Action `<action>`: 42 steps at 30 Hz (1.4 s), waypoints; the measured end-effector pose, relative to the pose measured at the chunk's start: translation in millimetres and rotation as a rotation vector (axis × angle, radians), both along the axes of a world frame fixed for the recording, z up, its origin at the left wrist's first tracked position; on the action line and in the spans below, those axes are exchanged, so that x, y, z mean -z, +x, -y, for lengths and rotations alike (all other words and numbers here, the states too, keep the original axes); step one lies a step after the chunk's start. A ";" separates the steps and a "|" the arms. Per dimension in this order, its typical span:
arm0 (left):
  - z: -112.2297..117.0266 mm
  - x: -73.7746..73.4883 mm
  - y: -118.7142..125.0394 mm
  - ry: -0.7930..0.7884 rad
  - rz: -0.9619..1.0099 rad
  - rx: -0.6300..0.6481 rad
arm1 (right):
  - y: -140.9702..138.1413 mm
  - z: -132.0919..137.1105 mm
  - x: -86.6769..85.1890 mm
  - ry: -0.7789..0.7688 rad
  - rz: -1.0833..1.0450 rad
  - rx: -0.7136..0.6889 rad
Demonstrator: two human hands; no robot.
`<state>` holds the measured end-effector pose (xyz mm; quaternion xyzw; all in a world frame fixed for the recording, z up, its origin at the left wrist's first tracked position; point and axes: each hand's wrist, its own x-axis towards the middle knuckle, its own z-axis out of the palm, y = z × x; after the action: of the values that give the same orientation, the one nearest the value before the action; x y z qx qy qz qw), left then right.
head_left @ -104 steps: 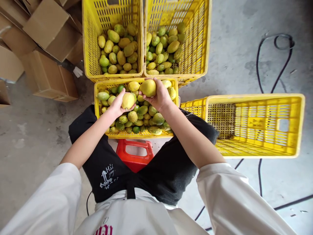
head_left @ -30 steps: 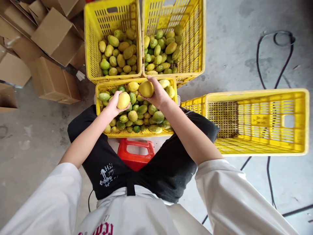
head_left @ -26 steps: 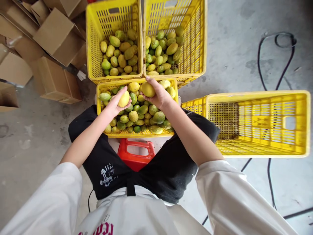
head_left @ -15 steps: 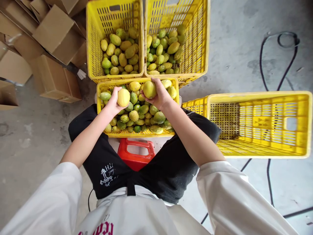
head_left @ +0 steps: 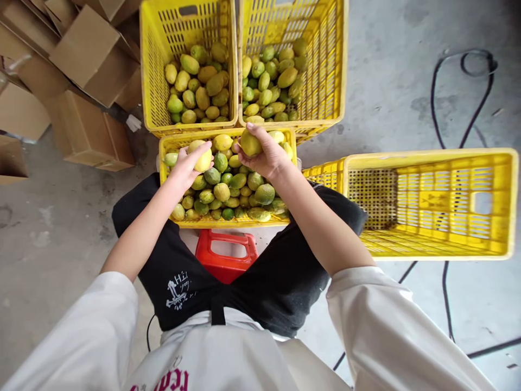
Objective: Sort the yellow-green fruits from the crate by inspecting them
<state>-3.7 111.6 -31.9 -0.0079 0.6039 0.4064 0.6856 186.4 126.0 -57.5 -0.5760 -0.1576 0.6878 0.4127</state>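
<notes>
My left hand (head_left: 185,169) is wrapped round a bright yellow lemon (head_left: 202,159), with the thumb across its top. Opposite it, my right hand (head_left: 269,156) grips a greener, yellowish lemon (head_left: 249,144) between thumb and fingers. Both hands are above a yellow plastic crate (head_left: 228,223) between my knees, which is filled with green and yellow lemons (head_left: 222,191). Just beyond it stand two more yellow crates, one at the left (head_left: 148,70) and one at the right (head_left: 340,70), each part filled with lemons.
A red plastic stool (head_left: 226,266) shows between my legs. Right of my knee lies another yellow crate (head_left: 431,250) on its side. Cardboard boxes (head_left: 93,60) are heaped at the far left. A black cable (head_left: 435,103) loops over the concrete floor on the right.
My left hand has turned its lemon, so the thumb now lies over the top and covers part of it. My right hand has barely shifted. The whole view has moved slightly.
</notes>
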 end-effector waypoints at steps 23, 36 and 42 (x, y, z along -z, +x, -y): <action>-2.3 18.6 -12.1 -0.031 -0.195 0.069 | 0.2 -2.8 -5.6 -0.042 -0.059 0.033; -5.9 22.9 -4.7 -0.160 -0.131 0.040 | -7.3 2.4 1.3 -0.133 -0.064 0.012; -5.9 25.8 -10.7 -0.104 -0.080 0.115 | -11.1 8.1 -12.4 -0.125 -0.071 0.007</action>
<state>-14.4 117.4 -57.7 0.0078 0.6506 0.3344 0.6818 175.3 117.9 -45.2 -0.5763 -0.0975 0.7149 0.3838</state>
